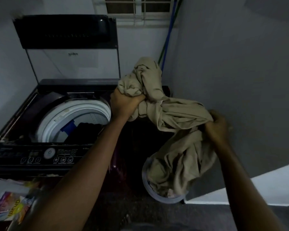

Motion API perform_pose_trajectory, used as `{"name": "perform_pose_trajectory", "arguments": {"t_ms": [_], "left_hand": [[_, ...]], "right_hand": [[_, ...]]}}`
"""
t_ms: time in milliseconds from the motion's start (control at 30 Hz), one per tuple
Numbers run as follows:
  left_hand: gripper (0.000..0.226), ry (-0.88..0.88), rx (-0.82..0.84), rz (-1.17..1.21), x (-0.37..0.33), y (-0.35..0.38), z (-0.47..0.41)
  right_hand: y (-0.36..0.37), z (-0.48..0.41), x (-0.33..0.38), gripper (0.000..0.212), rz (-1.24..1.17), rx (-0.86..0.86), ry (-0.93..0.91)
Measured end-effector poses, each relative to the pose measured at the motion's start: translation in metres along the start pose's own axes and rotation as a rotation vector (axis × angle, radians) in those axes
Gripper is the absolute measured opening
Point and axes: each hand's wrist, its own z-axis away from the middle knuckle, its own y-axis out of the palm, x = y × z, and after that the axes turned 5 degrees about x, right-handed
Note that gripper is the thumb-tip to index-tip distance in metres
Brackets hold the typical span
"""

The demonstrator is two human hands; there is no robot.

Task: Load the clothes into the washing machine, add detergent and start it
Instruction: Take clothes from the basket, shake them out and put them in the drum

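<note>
We grip a khaki garment [170,114] with both hands, left hand [125,102] and right hand [218,126] clenched on it, right of the open washer [70,117], above the laundry basket [158,195]. Dark clothes already inside; detergent pack [10,205] untouched near left.

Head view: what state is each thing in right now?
Lid: open, raised upright.
Drum: holds dark clothes.
Beige garment: lifted, bunched, lower end in the basket.
Basket: on the floor, holds laundry.
Detergent packet: lying at lower left, untouched.
Left hand: grips the garment.
Right hand: grips the garment.
</note>
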Motion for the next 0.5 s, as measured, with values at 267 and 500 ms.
{"name": "perform_pose_trajectory", "arguments": {"t_ms": [267, 500], "left_hand": [[0.07, 0.032, 0.053, -0.033, -0.007, 0.014, 0.012], [0.078, 0.035, 0.192, -0.183, 0.009, 0.025, 0.03]], "right_hand": [[0.015, 0.014, 0.038, 0.024, -0.101, 0.251, 0.042], [0.024, 0.0, 0.049, 0.028, -0.4, 0.062, 0.254]]}}
